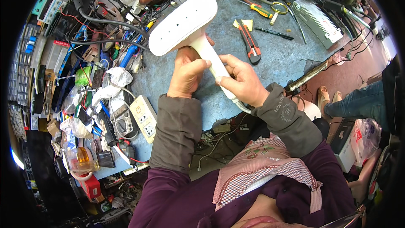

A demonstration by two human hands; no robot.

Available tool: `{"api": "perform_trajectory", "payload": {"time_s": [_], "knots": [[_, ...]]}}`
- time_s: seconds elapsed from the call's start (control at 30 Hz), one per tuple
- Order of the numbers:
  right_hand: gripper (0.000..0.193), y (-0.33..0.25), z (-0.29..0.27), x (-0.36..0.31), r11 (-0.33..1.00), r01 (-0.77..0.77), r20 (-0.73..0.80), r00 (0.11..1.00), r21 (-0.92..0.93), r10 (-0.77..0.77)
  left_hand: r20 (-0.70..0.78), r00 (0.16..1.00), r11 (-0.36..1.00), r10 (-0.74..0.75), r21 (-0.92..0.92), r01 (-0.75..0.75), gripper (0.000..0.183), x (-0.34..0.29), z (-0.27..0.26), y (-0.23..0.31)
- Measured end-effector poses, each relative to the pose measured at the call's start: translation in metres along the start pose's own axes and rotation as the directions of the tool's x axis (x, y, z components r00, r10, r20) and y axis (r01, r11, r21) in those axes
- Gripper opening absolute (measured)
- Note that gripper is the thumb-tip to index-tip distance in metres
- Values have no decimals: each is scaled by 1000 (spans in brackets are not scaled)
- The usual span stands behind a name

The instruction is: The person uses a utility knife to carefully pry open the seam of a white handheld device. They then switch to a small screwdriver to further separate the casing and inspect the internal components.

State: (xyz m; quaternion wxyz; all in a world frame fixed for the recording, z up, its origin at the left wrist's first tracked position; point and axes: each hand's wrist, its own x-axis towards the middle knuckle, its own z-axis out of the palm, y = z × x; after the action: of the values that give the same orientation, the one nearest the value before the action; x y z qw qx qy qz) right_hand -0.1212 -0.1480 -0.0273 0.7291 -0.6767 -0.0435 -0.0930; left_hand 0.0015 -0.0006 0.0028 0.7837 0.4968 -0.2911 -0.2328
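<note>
Left grip: clasped round the neck of the steamer, thumb against its handle.
Right grip: wrapped about the lower handle, thumb on top.
Steamer: white, held in both hands over the counter, oval head at upper left, handle slanting down to the right.
Cord: runs from the handle's end toward the right sleeve.
Cutter: red and black, right of the steamer.
Pen: dark, just beside the cutter.
Magnifier: beyond the pen, near a screwdriver.
Power strip: just beside the left sleeve.
</note>
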Motion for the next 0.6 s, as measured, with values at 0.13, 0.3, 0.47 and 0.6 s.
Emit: {"api": "perform_trajectory", "payload": {"time_s": [0.13,0.3,0.47,0.6], "knots": [[47,6,-4,2,994,-54,31,998,92,51,-6,1000,1000,7,6,-7,71,1,-2,-5],[48,5,-3,3,986,-63,55,997,153,55,-14,1000,1000,-9,11,9,72,0,-2,-4],[52,5,-8,5,977,-135,132,985,165,114,-38,999,1000,-15,13,15,73,1,0,-3],[57,2,-10,5,964,-160,178,976,213,123,-51,999,1000,15,3,-14,71,1,-1,-6]]}}
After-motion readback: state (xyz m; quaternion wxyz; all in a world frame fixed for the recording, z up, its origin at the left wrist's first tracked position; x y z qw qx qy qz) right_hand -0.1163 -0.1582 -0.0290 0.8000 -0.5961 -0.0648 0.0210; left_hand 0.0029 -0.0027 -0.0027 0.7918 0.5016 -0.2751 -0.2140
